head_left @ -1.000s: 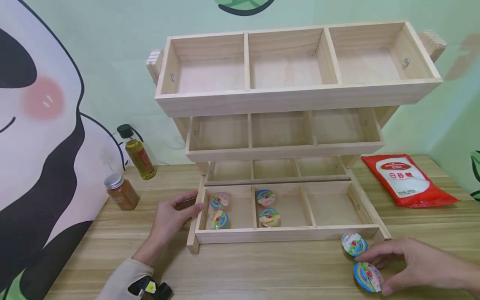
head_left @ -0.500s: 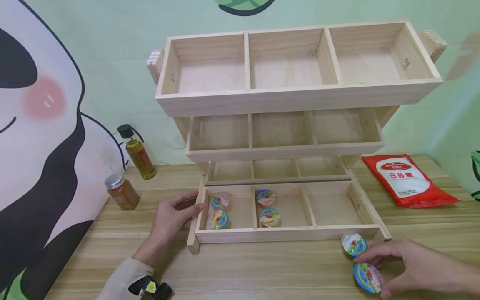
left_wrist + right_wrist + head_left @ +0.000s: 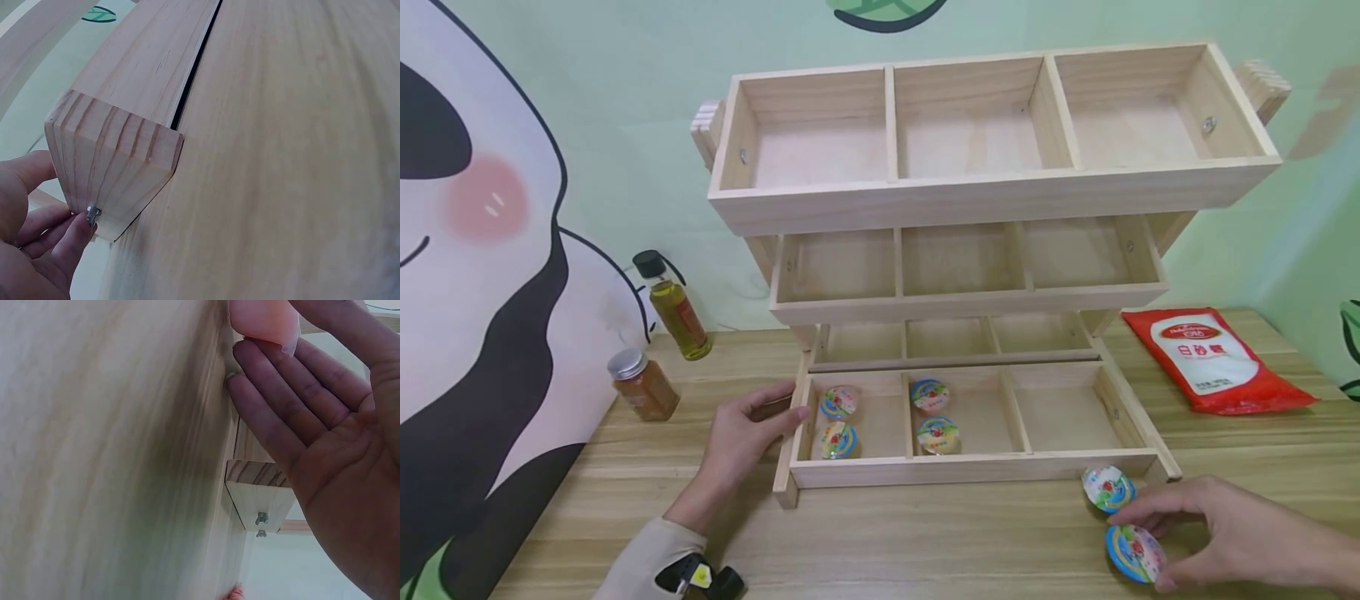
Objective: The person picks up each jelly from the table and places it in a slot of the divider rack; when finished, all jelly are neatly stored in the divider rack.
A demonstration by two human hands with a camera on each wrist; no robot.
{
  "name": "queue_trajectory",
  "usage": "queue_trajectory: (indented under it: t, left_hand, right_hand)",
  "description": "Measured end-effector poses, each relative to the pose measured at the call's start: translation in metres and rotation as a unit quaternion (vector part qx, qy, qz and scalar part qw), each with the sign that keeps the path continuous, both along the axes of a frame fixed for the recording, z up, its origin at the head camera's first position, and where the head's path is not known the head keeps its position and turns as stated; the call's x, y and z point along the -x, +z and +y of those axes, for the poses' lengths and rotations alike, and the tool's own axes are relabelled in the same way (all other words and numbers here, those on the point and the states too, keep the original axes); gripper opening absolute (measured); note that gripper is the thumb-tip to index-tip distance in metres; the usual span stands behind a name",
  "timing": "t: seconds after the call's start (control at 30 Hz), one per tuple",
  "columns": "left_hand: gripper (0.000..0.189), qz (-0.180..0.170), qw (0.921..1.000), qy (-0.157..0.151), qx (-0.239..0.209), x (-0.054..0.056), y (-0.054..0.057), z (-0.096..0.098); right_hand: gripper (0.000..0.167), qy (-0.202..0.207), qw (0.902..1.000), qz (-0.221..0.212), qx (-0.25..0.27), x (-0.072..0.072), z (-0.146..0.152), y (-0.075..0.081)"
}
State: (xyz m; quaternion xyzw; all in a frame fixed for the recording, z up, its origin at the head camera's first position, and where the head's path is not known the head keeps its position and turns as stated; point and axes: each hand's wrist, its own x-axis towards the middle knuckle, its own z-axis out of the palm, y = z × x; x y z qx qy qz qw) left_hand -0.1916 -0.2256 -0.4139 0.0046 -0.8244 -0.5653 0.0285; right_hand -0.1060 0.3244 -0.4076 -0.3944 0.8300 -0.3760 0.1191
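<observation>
A tiered wooden storage box stands unfolded on the table. My left hand holds the left side of its bottom tier; in the left wrist view its fingers lie around the wooden side end, by a metal wing nut. My right hand pinches a jelly cup with a blue-rimmed lid at the table's front right. Pink jelly shows between thumb and fingers in the right wrist view. Another jelly cup lies just behind, against the box front.
Two jelly cups lie in the bottom tier's left compartment, two more in its middle one. An oil bottle and a brown spice jar stand left. A red-white bag lies right. Upper trays overhang the bottom tier.
My right thumb has shifted slightly left against the jelly cup. My left hand and the box have stayed in place.
</observation>
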Motion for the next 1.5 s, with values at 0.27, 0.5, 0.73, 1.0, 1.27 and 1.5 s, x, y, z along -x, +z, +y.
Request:
queue_trajectory:
  t: [0.27,0.5,0.73,1.0,1.27,1.5]
  left_hand:
    - [0.054,0.000,1.0000,0.003,-0.002,0.000,-0.001,0.000]
    - [0.054,0.001,1.0000,0.002,-0.006,0.000,-0.001,0.001]
    - [0.054,0.002,1.0000,0.001,0.000,0.000,0.000,0.001]
    - [0.054,0.002,1.0000,0.004,-0.004,0.000,0.000,0.001]
    - [0.049,0.026,0.9993,-0.008,-0.025,0.000,-0.001,0.001]
    - [0.050,0.023,0.9994,-0.005,-0.027,-0.001,0.001,0.002]
  right_hand:
    - [0.053,-0.014,0.9998,-0.012,-0.004,0.003,0.001,0.014]
    - [0.050,-0.060,0.9978,-0.008,-0.026,0.010,0.000,0.030]
    - [0.050,-0.088,0.9961,0.013,-0.004,0.026,-0.010,0.044]
    - [0.049,-0.164,0.9848,0.040,-0.042,0.043,-0.031,0.057]
    - [0.050,-0.193,0.9786,0.051,-0.049,0.061,-0.050,0.059]
    - [0.053,-0.237,0.9681,0.044,-0.069,0.073,-0.062,0.055]
